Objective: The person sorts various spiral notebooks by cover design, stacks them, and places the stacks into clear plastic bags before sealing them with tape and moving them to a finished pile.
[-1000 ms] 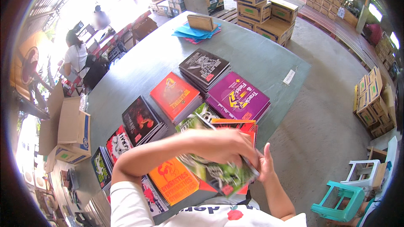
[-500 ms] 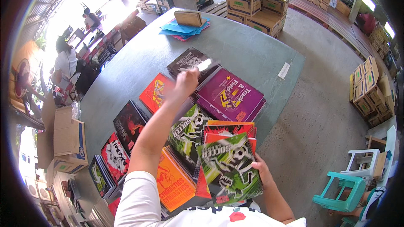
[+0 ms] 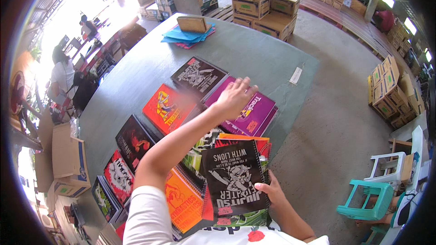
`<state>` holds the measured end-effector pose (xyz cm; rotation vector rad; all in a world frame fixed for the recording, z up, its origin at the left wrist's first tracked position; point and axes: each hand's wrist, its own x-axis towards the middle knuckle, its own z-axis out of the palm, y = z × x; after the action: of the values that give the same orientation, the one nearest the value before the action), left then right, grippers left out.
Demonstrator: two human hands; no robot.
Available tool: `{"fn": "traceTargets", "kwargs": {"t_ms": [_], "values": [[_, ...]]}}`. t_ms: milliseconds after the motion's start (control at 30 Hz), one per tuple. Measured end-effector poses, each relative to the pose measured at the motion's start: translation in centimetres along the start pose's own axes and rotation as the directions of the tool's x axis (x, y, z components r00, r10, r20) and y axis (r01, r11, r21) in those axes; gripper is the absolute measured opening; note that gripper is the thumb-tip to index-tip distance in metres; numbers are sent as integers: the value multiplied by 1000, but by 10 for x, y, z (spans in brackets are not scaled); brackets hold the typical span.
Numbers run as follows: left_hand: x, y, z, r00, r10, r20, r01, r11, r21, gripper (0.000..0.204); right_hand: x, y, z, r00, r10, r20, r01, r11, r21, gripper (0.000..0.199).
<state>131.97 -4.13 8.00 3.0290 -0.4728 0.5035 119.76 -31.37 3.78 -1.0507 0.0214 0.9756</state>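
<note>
My right hand (image 3: 274, 191) grips a stack of spiral notebooks against my front, thumb on the black notebook (image 3: 235, 179) with white figure art on top. Green, red and orange notebooks stick out from under it. Over the purple notebook (image 3: 252, 118) reaches my left hand (image 3: 237, 97), fingers spread; I cannot tell whether it touches the cover. Beside it lies a pile of black notebooks (image 3: 197, 73). Nearer are an orange-red notebook (image 3: 164, 106), a dark one with a red figure (image 3: 135, 140), and a bright orange one (image 3: 184, 199). My left forearm partly covers a green notebook (image 3: 197, 152).
Blue and pink sheets (image 3: 184, 38) lie under a wooden block (image 3: 192, 24) at the table's (image 3: 268, 59) far end. A red-white notebook (image 3: 119, 172) is at left near an open carton (image 3: 70, 154). Stacked cartons (image 3: 250, 7) stand beyond; a teal stool (image 3: 365, 199) is at right.
A black notebook now lies on top of the stack in my right hand, covering the green one. My left hand has moved right, from the black pile to over the purple notebook.
</note>
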Motion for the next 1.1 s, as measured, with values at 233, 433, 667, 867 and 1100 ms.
{"fn": "traceTargets", "kwargs": {"t_ms": [233, 433, 667, 867, 1100], "values": [[69, -29, 2, 777, -69, 626, 15, 996, 90, 52, 2, 14, -6, 997, 17, -81, -10, 997, 81, 63], [49, -26, -18, 938, -148, 313, 179, 981, -71, 57, 7, 1, 10, 997, 13, -78, -6, 996, 93, 62], [74, -15, 17, 836, -97, 540, 19, 989, 148, 88, 12, 18, 6, 994, 73, -75, -57, 978, 200, 51], [3, 10, -110, 768, -628, -120, 596, 772, -222, 20, 14, 25, -3, 990, 135, -28, -120, 942, 313, 42], [-163, 84, -78, 495, -811, 312, 869, 462, -178, 57, 21, 25, -12, 974, -18, 228, -77, 912, 402, 70]]}}
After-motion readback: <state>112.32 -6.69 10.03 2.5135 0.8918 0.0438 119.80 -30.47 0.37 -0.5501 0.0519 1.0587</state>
